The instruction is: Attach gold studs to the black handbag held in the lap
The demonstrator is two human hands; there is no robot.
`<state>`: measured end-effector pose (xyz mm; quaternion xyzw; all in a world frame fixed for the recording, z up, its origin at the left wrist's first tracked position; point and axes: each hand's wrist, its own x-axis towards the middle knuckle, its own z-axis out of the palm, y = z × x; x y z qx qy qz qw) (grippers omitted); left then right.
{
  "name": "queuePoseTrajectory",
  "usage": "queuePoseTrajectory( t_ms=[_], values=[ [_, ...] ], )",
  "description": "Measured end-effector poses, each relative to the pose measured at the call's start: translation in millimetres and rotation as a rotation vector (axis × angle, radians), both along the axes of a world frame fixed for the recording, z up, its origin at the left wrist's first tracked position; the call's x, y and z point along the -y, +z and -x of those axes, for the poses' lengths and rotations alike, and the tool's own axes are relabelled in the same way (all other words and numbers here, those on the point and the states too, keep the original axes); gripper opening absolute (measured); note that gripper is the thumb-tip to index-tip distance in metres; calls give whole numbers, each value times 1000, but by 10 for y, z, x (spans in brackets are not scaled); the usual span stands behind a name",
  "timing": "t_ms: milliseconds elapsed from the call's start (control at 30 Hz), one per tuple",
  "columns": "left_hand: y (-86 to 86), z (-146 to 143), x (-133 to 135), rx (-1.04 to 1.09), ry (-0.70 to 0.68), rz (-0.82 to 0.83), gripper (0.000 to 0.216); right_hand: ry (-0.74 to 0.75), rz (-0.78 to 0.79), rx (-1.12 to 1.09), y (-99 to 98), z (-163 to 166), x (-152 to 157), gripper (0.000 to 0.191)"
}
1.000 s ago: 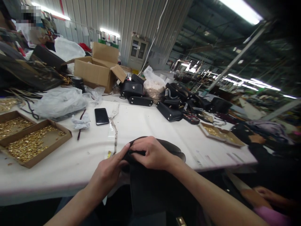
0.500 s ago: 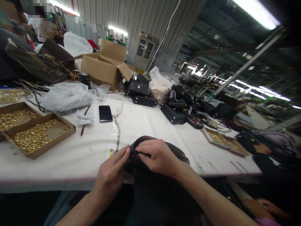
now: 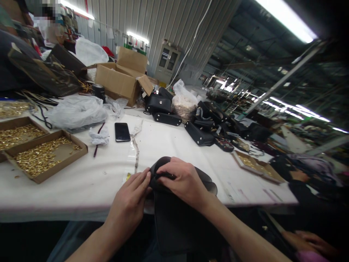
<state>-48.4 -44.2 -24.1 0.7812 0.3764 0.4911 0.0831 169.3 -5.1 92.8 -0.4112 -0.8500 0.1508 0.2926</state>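
Observation:
A black leather bag (image 3: 180,222) hangs over the near edge of the white table (image 3: 169,145), its rounded top lying on the tabletop. My right hand (image 3: 184,182) grips the bag's top edge, fingers curled over a dark strap or seam. My left hand (image 3: 130,203) pinches the same edge from the left, fingertips touching the bag beside my right thumb. A strip of clear plastic (image 3: 133,153) lies on the table just beyond my left hand.
A black phone (image 3: 121,131) and crumpled paper (image 3: 98,138) lie mid-table. Cardboard trays of gold hardware (image 3: 43,156) sit at left, another tray (image 3: 255,165) at right. Several black bags (image 3: 201,127), a cardboard box (image 3: 120,80) and plastic bags stand further back. Another person's hand (image 3: 313,243) shows at lower right.
Both hands stay on the bag's top edge with only small finger shifts. The view has tilted slightly, so the table appears a little lower and further left.

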Motion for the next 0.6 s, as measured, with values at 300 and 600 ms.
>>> queuePoseTrajectory(
  t_ms=[300, 600],
  values=[
    [-25, -22, 25, -54, 29, 16, 61, -97, 265, -153, -23, -22, 111, 29],
    [-5, -15, 7, -104, 72, -84, 59, -27, -68, -74, -29, -45, 85, 27]
  ],
)
